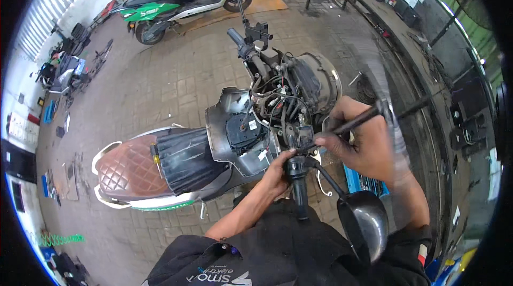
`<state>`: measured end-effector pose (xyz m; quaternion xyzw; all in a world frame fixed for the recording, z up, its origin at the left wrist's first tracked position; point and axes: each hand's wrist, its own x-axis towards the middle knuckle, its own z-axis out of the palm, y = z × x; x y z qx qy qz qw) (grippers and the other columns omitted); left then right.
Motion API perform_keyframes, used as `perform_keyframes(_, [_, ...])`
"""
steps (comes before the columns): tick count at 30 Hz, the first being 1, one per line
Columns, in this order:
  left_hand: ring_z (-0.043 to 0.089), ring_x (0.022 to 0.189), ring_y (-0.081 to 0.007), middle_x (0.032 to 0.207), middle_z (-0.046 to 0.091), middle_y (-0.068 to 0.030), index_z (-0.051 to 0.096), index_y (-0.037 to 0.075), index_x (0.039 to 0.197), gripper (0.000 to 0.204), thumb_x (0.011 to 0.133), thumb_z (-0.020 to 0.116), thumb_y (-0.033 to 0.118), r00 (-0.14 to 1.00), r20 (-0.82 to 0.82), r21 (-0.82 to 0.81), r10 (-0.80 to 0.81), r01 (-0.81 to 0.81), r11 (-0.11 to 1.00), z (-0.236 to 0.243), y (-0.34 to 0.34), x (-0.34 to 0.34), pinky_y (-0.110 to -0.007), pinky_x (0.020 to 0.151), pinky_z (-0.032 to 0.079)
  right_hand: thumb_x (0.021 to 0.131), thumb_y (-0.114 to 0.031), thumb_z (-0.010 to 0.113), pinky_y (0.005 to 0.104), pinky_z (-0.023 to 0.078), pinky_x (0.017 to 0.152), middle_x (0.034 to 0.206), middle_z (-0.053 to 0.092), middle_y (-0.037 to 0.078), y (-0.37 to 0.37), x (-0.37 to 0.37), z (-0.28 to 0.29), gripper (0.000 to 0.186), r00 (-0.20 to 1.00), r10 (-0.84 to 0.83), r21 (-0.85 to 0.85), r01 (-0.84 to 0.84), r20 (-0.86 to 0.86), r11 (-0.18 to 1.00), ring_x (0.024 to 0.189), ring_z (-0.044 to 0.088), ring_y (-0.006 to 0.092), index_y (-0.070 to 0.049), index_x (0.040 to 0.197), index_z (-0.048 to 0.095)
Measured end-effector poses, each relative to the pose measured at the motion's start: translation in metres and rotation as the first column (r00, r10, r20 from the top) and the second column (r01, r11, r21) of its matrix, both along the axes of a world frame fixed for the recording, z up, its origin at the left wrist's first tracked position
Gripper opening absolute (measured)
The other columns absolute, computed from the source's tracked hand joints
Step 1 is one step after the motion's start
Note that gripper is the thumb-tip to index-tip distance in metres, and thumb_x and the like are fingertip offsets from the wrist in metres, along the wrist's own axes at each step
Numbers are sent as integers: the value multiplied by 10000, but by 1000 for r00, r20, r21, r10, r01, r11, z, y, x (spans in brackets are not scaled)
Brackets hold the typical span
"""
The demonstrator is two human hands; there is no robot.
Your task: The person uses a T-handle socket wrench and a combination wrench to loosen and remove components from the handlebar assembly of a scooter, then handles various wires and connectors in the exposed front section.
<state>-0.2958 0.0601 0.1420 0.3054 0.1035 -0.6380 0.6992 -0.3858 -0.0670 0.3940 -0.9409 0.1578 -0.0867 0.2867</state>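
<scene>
A partly stripped scooter stands across in front of me, its handlebar [300, 195] on the near side. My right hand [363, 144] is closed round the dark shaft of a T-handle wrench [359, 121]. The wrench's crossbar is smeared by motion, and its tip meets the bar by the control housing [297, 166]. My left hand [277, 176] has its fingertips closed at the bar beside that tip; what they pinch is hidden. A round-backed mirror [368, 219] hangs on its stem close to my right forearm. Bare wiring [280, 96] shows behind the headlight shell [315, 80].
On the brown quilted seat [131, 171] lies a yellow-handled screwdriver [155, 157]. A blue tool tray [368, 183] sits on the floor beyond my right forearm. Another green and white scooter [155, 12] stands at the back. A long bench [385, 5] runs along the right.
</scene>
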Motion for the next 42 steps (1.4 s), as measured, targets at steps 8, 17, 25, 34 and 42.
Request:
perform_keyframes(8, [676,839,-188,954,705,-68,646,57,1054,260,924,659,281,989,18,-19,-145,145,989,-24,-1,13,-362,787,562,836,24,696,346,544,850,963,704,109,10,2,20,156,998,-14,231,29,-66,973,923,698,216,6,989,671])
perform_keyframes(17, [692,971,-240,1077,712,-127,641,4,1143,313,916,660,219,970,-110,-171,-217,197,965,-59,-11,18,-368,899,555,852,44,658,392,513,964,1075,696,182,69,15,19,160,940,-339,105,340,-24,935,1055,670,260,7,968,554])
perform_keyframes(25, [620,1061,-196,1198,595,-64,467,64,1317,587,816,772,61,973,-128,-218,-192,162,963,-43,-12,26,-376,924,544,795,84,696,321,544,805,971,705,164,107,18,17,199,666,-745,125,742,-22,659,944,692,224,8,949,596])
perform_keyframes(34, [591,1135,-197,1233,602,-74,490,38,1319,645,801,838,199,893,330,-298,-306,406,864,-41,-7,59,-378,997,488,923,-33,656,401,547,898,1076,654,229,175,41,-20,232,307,-941,214,919,141,332,1056,664,311,-38,1067,474])
perform_keyframes(42, [600,1082,-201,1161,622,-35,533,118,1305,535,850,776,260,851,-90,-327,-517,465,823,-119,8,53,-378,902,508,921,59,559,329,653,665,1056,619,213,177,28,-52,223,178,-908,220,936,378,275,1024,685,349,-42,1083,445])
